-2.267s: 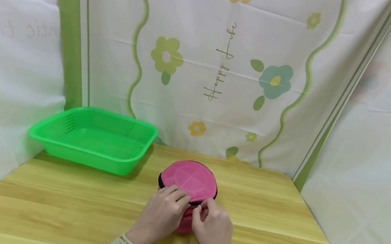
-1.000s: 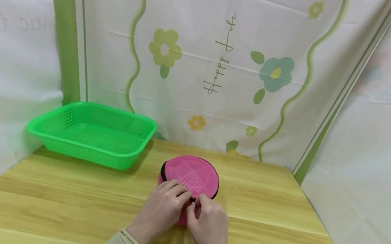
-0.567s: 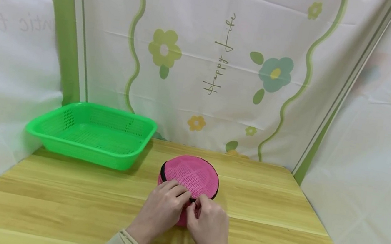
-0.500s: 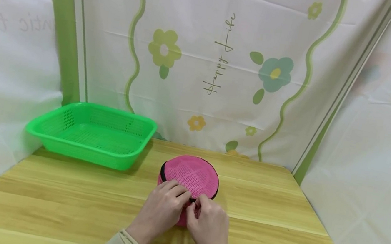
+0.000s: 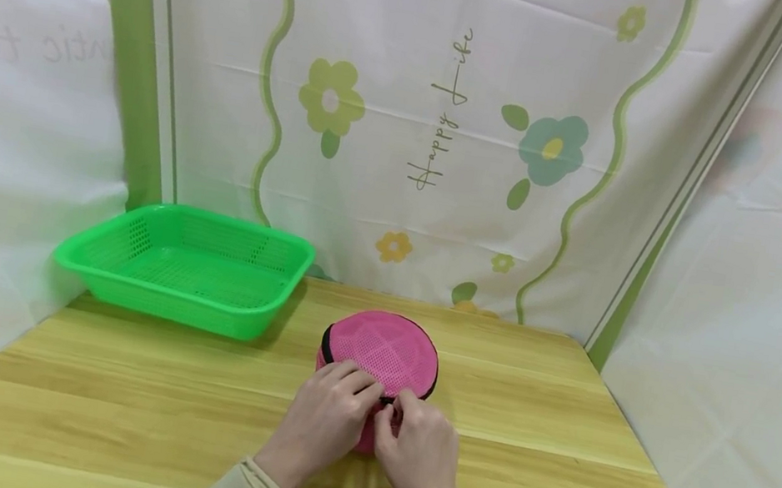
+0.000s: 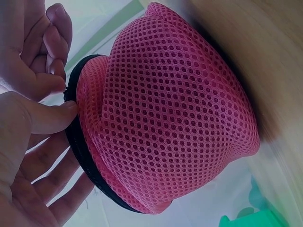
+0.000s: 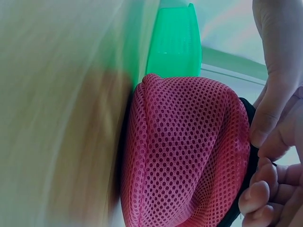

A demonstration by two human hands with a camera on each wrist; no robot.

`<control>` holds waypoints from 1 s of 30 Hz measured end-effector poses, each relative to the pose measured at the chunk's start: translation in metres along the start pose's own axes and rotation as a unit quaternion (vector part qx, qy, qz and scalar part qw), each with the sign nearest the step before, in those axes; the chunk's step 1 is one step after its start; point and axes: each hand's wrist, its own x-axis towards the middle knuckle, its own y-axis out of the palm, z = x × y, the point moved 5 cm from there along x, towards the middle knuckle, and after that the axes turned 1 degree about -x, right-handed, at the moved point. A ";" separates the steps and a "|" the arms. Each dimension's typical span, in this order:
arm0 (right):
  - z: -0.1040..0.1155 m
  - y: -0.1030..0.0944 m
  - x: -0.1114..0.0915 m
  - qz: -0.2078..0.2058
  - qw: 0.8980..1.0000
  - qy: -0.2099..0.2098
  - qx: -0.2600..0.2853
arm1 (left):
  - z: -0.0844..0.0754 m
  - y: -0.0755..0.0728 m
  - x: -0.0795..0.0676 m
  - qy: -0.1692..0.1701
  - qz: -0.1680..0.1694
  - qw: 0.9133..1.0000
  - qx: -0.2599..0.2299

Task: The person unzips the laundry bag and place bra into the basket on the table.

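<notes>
A round pink mesh bag (image 5: pixel 383 348) stands on the wooden table, its lid edged by a black zipper (image 5: pixel 328 344). At the near rim, my left hand (image 5: pixel 327 420) pinches the zipper's edge; in the left wrist view its thumb (image 6: pixel 52 116) presses the black band, with the other fingers behind it. Right beside it, my right hand (image 5: pixel 422 455) pinches at the zipper with thumb and curled index finger. In the right wrist view a small dark bit, perhaps the zipper pull, shows by the right fingertips (image 7: pixel 265 165). The lid lies over the bag; its contents cannot be made out.
A green plastic basket (image 5: pixel 178 301) with perforated sides sits at the back left of the table (image 5: pixel 537 485). A white flower-print curtain (image 5: pixel 470 222) hangs behind, and white cloth walls enclose both sides.
Since the earliest frame, the right hand has shifted slightly left along the rim, closer to the left hand. The view has tilted a little. Over the last second the hands have barely moved.
</notes>
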 end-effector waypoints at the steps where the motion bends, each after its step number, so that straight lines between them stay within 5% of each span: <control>1: 0.000 0.000 0.000 0.002 1.000 0.002 -0.001 | 0.000 0.000 0.000 0.000 0.000 1.000 0.001; 30: -0.002 -0.006 0.001 -0.031 0.999 0.017 -0.017 | -0.001 0.001 -0.001 0.014 -0.023 1.000 0.013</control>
